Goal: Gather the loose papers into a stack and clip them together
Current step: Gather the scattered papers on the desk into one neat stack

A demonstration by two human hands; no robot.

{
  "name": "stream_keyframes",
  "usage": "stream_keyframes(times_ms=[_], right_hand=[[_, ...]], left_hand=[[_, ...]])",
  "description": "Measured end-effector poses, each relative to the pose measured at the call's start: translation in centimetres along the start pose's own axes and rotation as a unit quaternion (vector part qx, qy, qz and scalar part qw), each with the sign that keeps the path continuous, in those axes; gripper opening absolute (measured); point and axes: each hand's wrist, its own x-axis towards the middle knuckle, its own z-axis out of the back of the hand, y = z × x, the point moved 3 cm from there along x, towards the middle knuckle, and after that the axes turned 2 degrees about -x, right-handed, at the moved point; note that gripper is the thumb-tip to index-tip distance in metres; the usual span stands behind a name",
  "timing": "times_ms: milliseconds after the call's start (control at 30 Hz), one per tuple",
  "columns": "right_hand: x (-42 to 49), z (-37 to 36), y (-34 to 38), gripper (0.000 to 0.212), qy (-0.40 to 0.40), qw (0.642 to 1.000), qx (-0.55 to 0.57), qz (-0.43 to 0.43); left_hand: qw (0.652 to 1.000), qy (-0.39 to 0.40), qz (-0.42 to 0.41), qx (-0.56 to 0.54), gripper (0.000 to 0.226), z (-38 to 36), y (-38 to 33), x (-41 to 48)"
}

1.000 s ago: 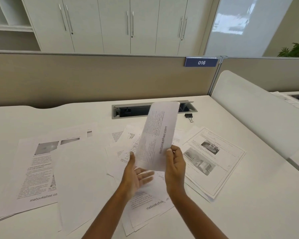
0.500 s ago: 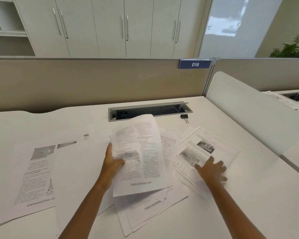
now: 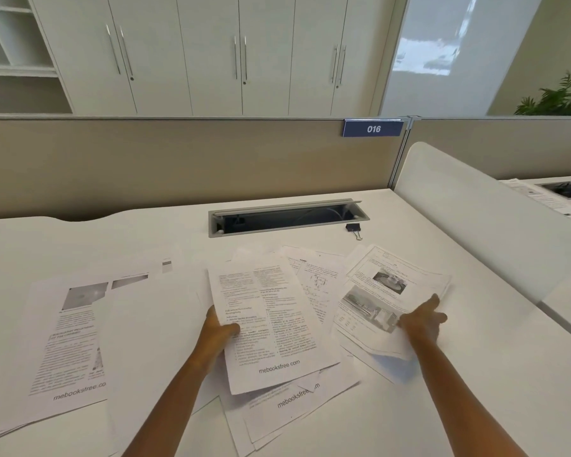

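Left hand (image 3: 218, 334) grips the left edge of a two-column printed sheet (image 3: 271, 321) above overlapping papers on the white desk (image 3: 459, 407). Right hand (image 3: 422, 324) rests on a sheet with photographs (image 3: 383, 291). A black binder clip (image 3: 353, 228) lies beside the cable tray (image 3: 287, 217).

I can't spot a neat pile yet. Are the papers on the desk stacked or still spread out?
Spread out. The papers lie fanned and overlapping across the desk; the left hand grips one sheet, and the binder clip lies unused.

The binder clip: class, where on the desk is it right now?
In the head view, the binder clip lies far right, beside the cable tray's right end, beyond the papers.
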Motion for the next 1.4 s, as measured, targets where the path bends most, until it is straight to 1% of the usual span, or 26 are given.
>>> stream_keyframes(times_ms=[67, 167, 200, 233, 267, 333, 400, 433, 500, 533, 567, 633, 700, 733, 767, 833, 867, 900, 933, 967, 1033, 1100, 1167, 1233, 1333, 1400], right_hand=[[-0.7, 1.3, 1.7, 0.077, -0.031, 0.995, 0.036, 0.086], [-3.2, 3.3, 6.1, 0.077, -0.070, 0.972, 0.060, 0.217], [-4.4, 3.6, 7.7, 0.075, -0.077, 0.960, 0.058, 0.261], [-5.7, 3.6, 9.2, 0.070, -0.074, 0.947, 0.053, 0.307], [-7.2, 3.2, 10.5, 0.064, -0.057, 0.934, 0.045, 0.349], [-10.4, 1.2, 12.0, 0.055, 0.003, 0.913, -0.011, 0.408], [-13.4, -2.1, 12.0, 0.051, 0.077, 0.889, -0.089, 0.442], [-14.7, -3.8, 11.8, 0.049, 0.112, 0.874, -0.122, 0.457], [-17.0, -6.8, 11.0, 0.042, 0.168, 0.845, -0.169, 0.479], [-17.7, -7.9, 10.6, 0.039, 0.192, 0.835, -0.183, 0.482], [-18.2, -8.8, 10.2, 0.037, 0.218, 0.827, -0.192, 0.481], [-18.4, -9.9, 9.3, 0.036, 0.277, 0.821, -0.181, 0.466], [-17.6, -9.8, 8.7, 0.039, 0.324, 0.829, -0.130, 0.436], [-16.8, -9.4, 8.5, 0.040, 0.327, 0.841, -0.104, 0.418], [-15.5, -8.8, 8.2, 0.041, 0.314, 0.857, -0.085, 0.400], [-11.8, -7.6, 7.2, 0.044, 0.239, 0.898, -0.089, 0.358], [-9.6, -6.8, 6.5, 0.048, 0.188, 0.920, -0.124, 0.320], [-7.6, -5.9, 5.5, 0.055, 0.142, 0.936, -0.182, 0.266], [-5.8, -5.0, 4.5, 0.064, 0.113, 0.942, -0.241, 0.203], [-4.5, -4.1, 3.5, 0.073, 0.103, 0.945, -0.277, 0.140], [-2.5, -2.6, 1.6, 0.090, 0.099, 0.951, -0.291, 0.043], [-1.4, -1.5, 0.1, 0.106, 0.092, 0.953, -0.288, -0.015], [-0.8, -1.0, -0.4, 0.113, 0.083, 0.956, -0.278, -0.038], [-0.6, -0.9, -0.3, 0.111, 0.078, 0.960, -0.263, -0.046], [-0.6, -0.8, 0.1, 0.105, 0.066, 0.952, -0.297, -0.028], [-0.4, -0.8, 0.2, 0.106, 0.062, 0.954, -0.291, -0.031]], left_hand=[[1.000, -0.002, -0.012, 0.008, 0.064, 0.1, 0.0, -0.1], [0.999, -0.002, -0.053, 0.013, 0.086, 0.0, -0.2, -0.5], [0.997, 0.002, -0.070, 0.016, 0.088, -0.1, -0.4, -0.6], [0.996, 0.005, -0.082, 0.017, 0.086, -0.3, -0.5, -0.7], [0.996, 0.006, -0.084, 0.010, 0.079, -0.5, -0.6, -0.7], [0.998, 0.004, -0.063, -0.027, 0.054, -0.8, -0.8, -0.8], [0.998, -0.002, -0.039, -0.053, 0.025, -1.4, -1.0, -0.9], [0.998, 0.000, -0.034, -0.059, 0.020, -1.8, -1.3, -1.2], [0.996, 0.008, -0.031, -0.078, 0.038, -2.3, -1.5, -1.4], [0.995, 0.010, -0.028, -0.093, 0.043, -2.4, -1.7, -1.4], [0.994, 0.010, -0.025, -0.104, 0.042, -2.5, -1.7, -1.4], [0.995, 0.006, -0.020, -0.096, 0.029, -2.6, -1.7, -1.4], [0.997, -0.011, -0.017, -0.069, 0.019, -2.2, -1.4, -1.4], [0.998, -0.021, -0.015, -0.057, 0.018, -1.9, -1.2, -1.3], [0.998, -0.030, -0.012, -0.049, 0.018, -1.7, -0.9, -1.3], [0.998, -0.046, -0.009, -0.036, 0.021, -1.2, -0.6, -1.1], [0.998, -0.053, -0.010, -0.026, 0.020, -1.0, -0.4, -1.0], [0.998, -0.061, -0.013, -0.016, 0.018, -0.8, -0.3, -0.8], [0.997, -0.069, -0.015, -0.006, 0.016, -0.7, -0.2, -0.6], [0.997, -0.077, -0.017, 0.002, 0.015, -0.6, 0.0, -0.4], [0.996, -0.086, -0.015, 0.012, 0.013, -0.4, 0.3, -0.2], [0.996, -0.087, -0.011, 0.017, 0.012, -0.3, 0.5, -0.1], [0.996, -0.086, -0.011, 0.018, 0.012, -0.3, 0.7, -0.1], [0.996, -0.088, -0.010, 0.020, 0.011, -0.3, 0.8, -0.1], [0.995, -0.094, -0.012, 0.023, 0.011, -0.2, 0.8, 0.0], [0.995, -0.096, -0.011, 0.025, 0.011, -0.3, 0.8, 0.0]])
